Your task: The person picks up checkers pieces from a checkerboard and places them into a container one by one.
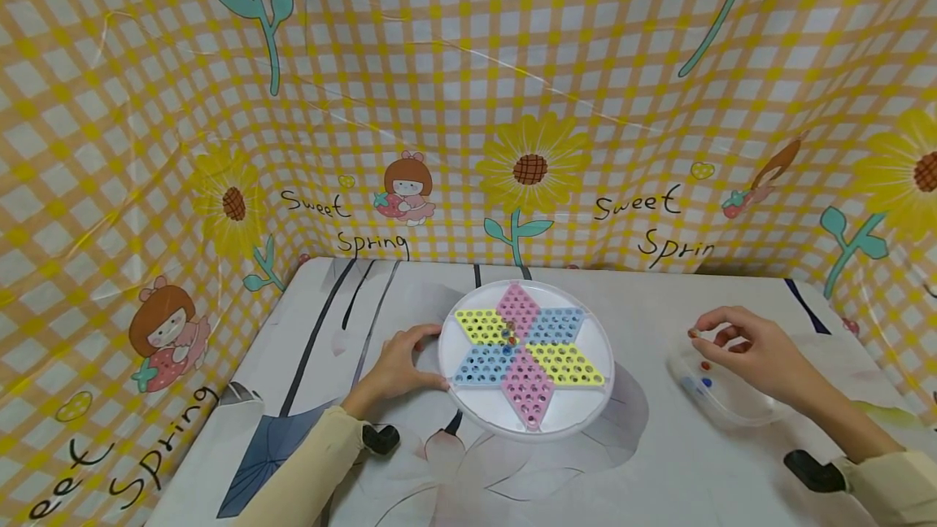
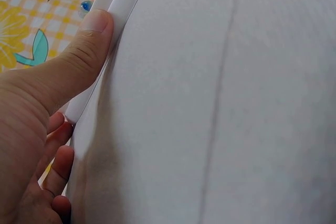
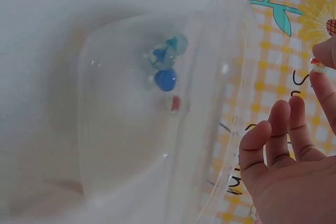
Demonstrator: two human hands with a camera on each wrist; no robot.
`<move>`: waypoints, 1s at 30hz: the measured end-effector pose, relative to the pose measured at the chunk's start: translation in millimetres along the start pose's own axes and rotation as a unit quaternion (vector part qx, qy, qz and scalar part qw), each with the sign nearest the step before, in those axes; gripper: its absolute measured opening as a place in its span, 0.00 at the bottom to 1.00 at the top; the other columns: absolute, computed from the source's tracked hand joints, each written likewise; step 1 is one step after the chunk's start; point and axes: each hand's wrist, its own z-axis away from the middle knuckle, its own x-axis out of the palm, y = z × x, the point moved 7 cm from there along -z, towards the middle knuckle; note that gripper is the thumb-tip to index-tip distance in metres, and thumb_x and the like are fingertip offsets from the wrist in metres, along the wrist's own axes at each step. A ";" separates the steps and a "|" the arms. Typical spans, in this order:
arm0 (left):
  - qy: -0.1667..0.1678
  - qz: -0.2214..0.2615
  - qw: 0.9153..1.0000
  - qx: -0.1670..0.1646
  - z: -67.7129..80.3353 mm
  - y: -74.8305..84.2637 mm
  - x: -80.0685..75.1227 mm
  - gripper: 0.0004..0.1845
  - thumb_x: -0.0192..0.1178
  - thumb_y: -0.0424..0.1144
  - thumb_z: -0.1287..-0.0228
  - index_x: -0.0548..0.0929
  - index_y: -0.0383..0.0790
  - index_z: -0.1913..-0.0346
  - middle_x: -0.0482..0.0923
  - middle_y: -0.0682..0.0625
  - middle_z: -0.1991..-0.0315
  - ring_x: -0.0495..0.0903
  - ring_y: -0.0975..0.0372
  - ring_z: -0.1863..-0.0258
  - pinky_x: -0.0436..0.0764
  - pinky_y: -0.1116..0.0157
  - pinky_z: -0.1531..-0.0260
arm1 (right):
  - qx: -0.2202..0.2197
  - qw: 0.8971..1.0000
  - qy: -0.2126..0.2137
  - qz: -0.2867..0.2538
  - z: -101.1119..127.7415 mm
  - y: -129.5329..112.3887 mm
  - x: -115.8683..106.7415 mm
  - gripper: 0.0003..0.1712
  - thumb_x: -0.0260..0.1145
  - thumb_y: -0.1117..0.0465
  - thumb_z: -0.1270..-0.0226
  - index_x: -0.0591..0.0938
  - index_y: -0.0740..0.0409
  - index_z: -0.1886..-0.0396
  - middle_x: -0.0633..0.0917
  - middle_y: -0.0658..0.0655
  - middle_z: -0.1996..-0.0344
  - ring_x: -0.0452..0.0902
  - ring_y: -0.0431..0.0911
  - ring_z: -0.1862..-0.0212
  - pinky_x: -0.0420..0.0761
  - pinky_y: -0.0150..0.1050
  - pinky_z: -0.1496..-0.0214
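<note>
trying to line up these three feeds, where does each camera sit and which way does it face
Head: worn on the head, looks forward and down at the round board, left hand and right hand.
Left wrist: close along the left hand's thumb on the board's rim.
Right wrist: looks down into the clear tray of marbles; fingertips pinch a marble.
Shared: head and right wrist both show the tray.

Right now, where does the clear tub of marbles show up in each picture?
Head: clear tub at lower right on the table, under the right hand.
Left wrist: not in it.
Right wrist: fills the middle, marbles inside.
Shared landmark: the checked sunflower cloth.
</note>
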 end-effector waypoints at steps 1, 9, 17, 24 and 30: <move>0.001 0.000 1.000 0.000 0.0 -0.1 0.1 0.49 0.85 0.51 0.58 0.75 0.51 0.29 0.76 0.51 0.50 0.69 0.58 0.53 0.61 0.55 0.52 | 0.003 1.000 0.001 0.001 0.5 1.4 -0.3 0.09 0.73 0.61 0.32 0.84 0.51 0.54 0.84 0.45 0.59 0.77 0.39 0.64 0.77 0.30 0.64; 0.002 0.001 1.000 -0.007 0.5 -0.6 -0.6 0.49 0.85 0.51 0.59 0.75 0.52 0.29 0.76 0.51 0.50 0.69 0.58 0.53 0.62 0.55 0.51 | 0.020 1.000 0.006 0.015 6.1 19.2 -1.0 0.10 0.74 0.59 0.33 0.85 0.50 0.54 0.84 0.45 0.59 0.77 0.37 0.64 0.76 0.31 0.66; 0.005 -0.003 1.000 0.000 -0.6 -3.1 0.8 0.49 0.85 0.51 0.59 0.75 0.52 0.29 0.76 0.51 0.50 0.69 0.58 0.53 0.62 0.54 0.51 | 0.029 0.999 -0.001 0.023 12.2 34.4 1.7 0.09 0.75 0.59 0.33 0.85 0.50 0.56 0.85 0.42 0.61 0.76 0.36 0.64 0.75 0.33 0.69; 0.006 -0.003 1.000 0.004 -0.2 -2.0 0.0 0.49 0.86 0.50 0.59 0.75 0.51 0.29 0.76 0.51 0.49 0.69 0.59 0.53 0.61 0.55 0.51 | 0.032 0.999 -0.004 0.028 12.3 38.0 3.0 0.10 0.75 0.60 0.34 0.85 0.52 0.55 0.85 0.43 0.61 0.76 0.36 0.64 0.75 0.33 0.69; 0.004 -0.004 1.000 -0.001 0.4 -0.8 -0.5 0.49 0.86 0.51 0.59 0.75 0.52 0.30 0.77 0.52 0.48 0.69 0.59 0.52 0.61 0.55 0.50 | 0.029 0.999 -0.004 0.033 11.4 37.7 3.7 0.10 0.76 0.61 0.35 0.85 0.51 0.56 0.85 0.44 0.61 0.76 0.36 0.65 0.75 0.33 0.69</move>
